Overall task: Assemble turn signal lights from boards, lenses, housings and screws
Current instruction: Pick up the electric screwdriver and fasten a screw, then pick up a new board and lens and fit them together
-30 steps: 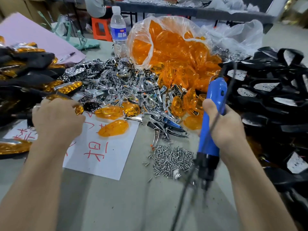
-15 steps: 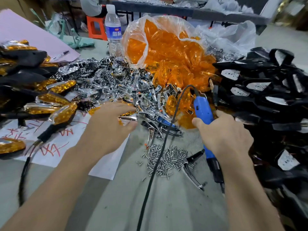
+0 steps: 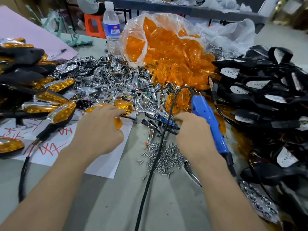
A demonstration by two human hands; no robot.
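My left hand point(image 3: 100, 130) reaches forward over the white paper, its fingertips resting on an orange lens point(image 3: 124, 106); another lens point(image 3: 118, 123) peeks out beside its thumb. My right hand point(image 3: 195, 135) stretches its index finger to the chrome boards point(image 3: 156, 117) at the near edge of the chrome pile. The blue electric screwdriver point(image 3: 208, 120) lies along that hand's outer edge, outside its grip, with its black cord point(image 3: 156, 154) running toward me. A heap of small screws point(image 3: 165, 157) lies between my hands. Black housings point(image 3: 260, 90) are stacked on the right.
Finished amber-and-black lights point(image 3: 55, 104) are piled at the left. A clear bag of orange lenses point(image 3: 166, 47) and a water bottle point(image 3: 112, 29) stand at the back. Red-lettered white paper point(image 3: 55, 145) covers the table under my left arm. A person sits beyond the table.
My right hand has let go of the screwdriver and moved left to the chrome parts. My left hand left the finished light on the pile and crossed right to the lenses.
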